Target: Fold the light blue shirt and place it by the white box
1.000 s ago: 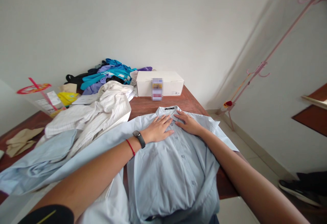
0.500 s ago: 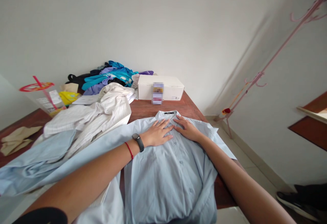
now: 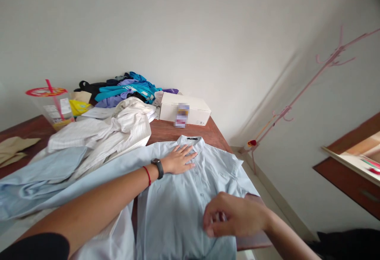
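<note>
A light blue buttoned shirt point(image 3: 181, 200) lies front up on the table, its collar away from me and one sleeve stretched to the left. My left hand point(image 3: 179, 160) rests flat on the upper front just below the collar, fingers spread and holding nothing. Over the lower right part of the shirt is my right hand point(image 3: 234, 214), slightly blurred. Its fingers curl in towards the thumb, and no cloth shows between them. Whether it touches the shirt I cannot tell.
Crumpled white striped clothing point(image 3: 101, 133) lies left of the shirt. Behind are a pile of blue and dark clothes point(image 3: 127, 90), a plastic cup point(image 3: 56, 109) with a straw, and a white box point(image 3: 196, 109). A pink coat stand point(image 3: 305, 82) leans in view beyond the wooden table's point(image 3: 218, 135) right edge.
My right hand has left the collar area, come back towards me and curled its fingers. The left hand stays flat on the shirt. The view has shifted slightly.
</note>
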Tool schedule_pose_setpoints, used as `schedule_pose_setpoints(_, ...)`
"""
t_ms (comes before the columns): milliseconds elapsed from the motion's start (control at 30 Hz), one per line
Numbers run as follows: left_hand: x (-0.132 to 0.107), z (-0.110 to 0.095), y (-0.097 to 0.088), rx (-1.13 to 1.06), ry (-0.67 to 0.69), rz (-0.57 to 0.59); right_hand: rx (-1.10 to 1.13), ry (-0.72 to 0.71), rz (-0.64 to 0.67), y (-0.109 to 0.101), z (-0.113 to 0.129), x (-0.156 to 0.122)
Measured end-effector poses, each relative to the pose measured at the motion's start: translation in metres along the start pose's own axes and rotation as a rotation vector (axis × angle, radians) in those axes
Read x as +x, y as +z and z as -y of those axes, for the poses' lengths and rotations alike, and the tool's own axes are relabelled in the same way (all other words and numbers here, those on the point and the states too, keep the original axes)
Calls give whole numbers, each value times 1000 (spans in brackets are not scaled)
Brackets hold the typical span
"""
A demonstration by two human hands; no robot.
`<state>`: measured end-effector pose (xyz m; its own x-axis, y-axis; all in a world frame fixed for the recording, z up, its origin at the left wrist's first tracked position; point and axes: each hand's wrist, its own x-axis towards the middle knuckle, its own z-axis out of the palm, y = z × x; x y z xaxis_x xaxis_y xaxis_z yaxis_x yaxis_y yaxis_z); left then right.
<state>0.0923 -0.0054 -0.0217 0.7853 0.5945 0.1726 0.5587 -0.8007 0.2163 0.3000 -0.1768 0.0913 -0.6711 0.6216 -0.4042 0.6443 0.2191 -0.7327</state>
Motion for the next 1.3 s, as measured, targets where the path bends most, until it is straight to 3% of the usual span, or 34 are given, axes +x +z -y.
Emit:
schedule_pose_setpoints(100,0,-2,-1,-13,-13,9,18,151,61,23,3,-26)
schedule_pose_setpoints(267,1,-5,-7,-3,-39,88,-280,212,-151,43,0,-49)
schedule_pose_setpoints(367,2,-7,-9,16,-58,95,-257,247,-192,56,-6,-58)
schedule_pose_setpoints(600,3,-9,-9,23,-75,75,-122,350,-525,89,-46,-93)
schedule_pose_setpoints(867,4,-9,-9,59,-72,69,-240,450,-855,90,-98,-151)
schedule_pose_setpoints(1033,4,-10,-10,63,-74,69,-53,538,-1048,121,-126,-152)
schedule_pose_setpoints(1167,4,-12,-10,56,-87,72,68,562,-1117,150,-135,-139)
schedule_pose_setpoints(1300,4,-13,-11,56,-94,83,18,517,-1201,136,-133,-138)
